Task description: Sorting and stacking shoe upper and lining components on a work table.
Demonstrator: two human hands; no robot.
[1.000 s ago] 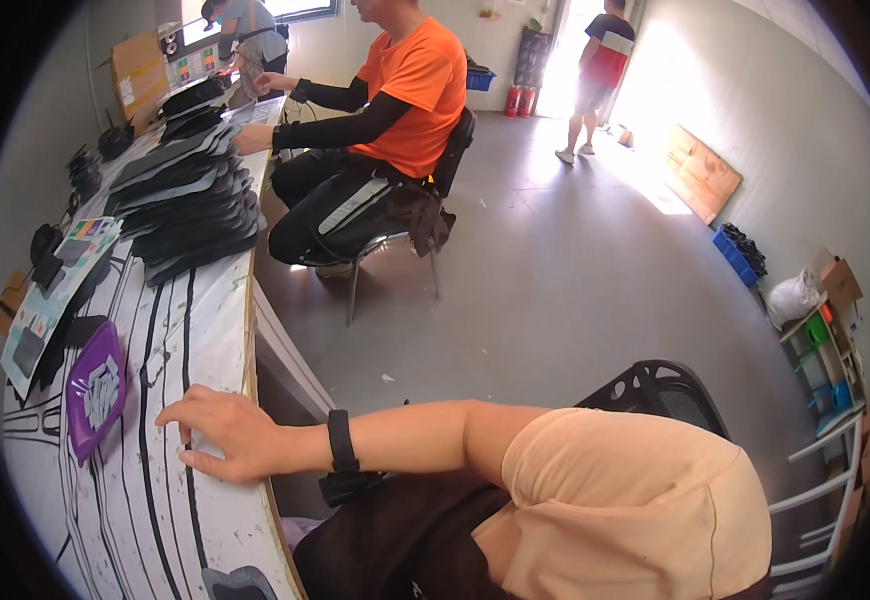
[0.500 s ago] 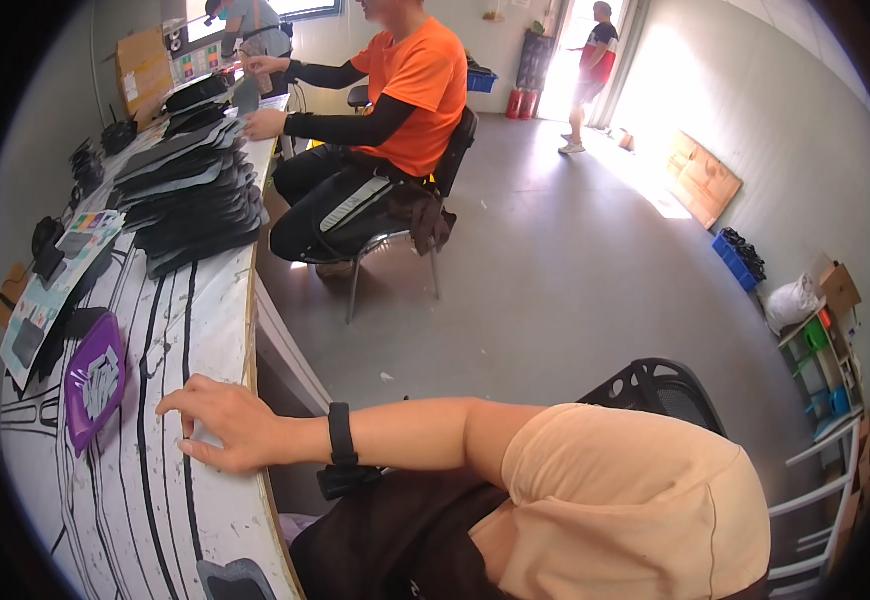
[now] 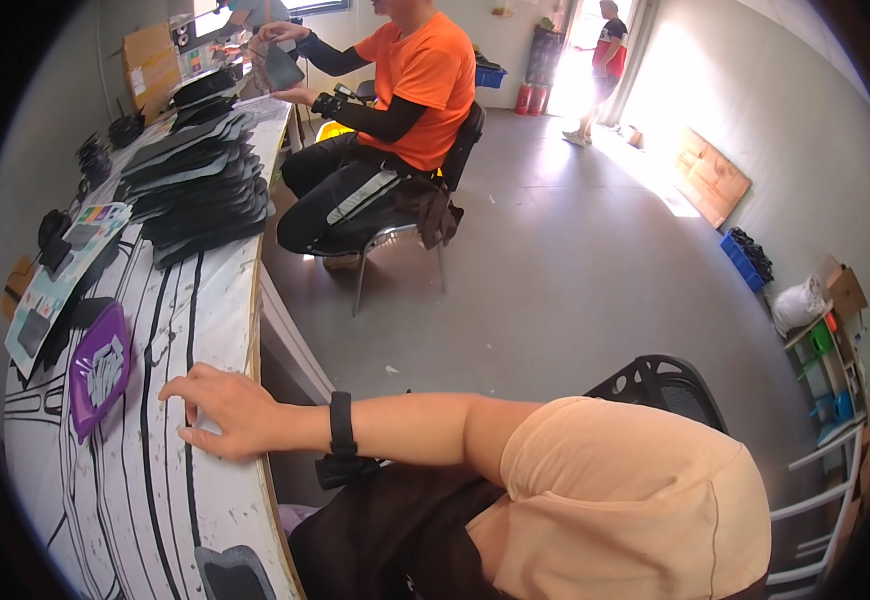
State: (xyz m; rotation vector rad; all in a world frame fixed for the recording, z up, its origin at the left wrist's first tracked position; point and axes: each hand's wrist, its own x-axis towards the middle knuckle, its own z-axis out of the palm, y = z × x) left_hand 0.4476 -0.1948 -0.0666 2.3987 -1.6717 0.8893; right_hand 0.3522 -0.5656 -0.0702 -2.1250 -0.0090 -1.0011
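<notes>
One hand, the right hand (image 3: 225,415), lies flat, empty and spread on the striped table (image 3: 190,300) at lower left, near the purple tray (image 3: 100,370), apparently paused between pieces; picking from the tray would call for a short leftward reach.

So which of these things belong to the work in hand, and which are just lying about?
In hand:
- right hand, flat on the table
- purple tray, nearest the hand

Lying about:
- black sheets, stacked further along
- printed card
- dark pad at the near edge
- mesh chair
</notes>
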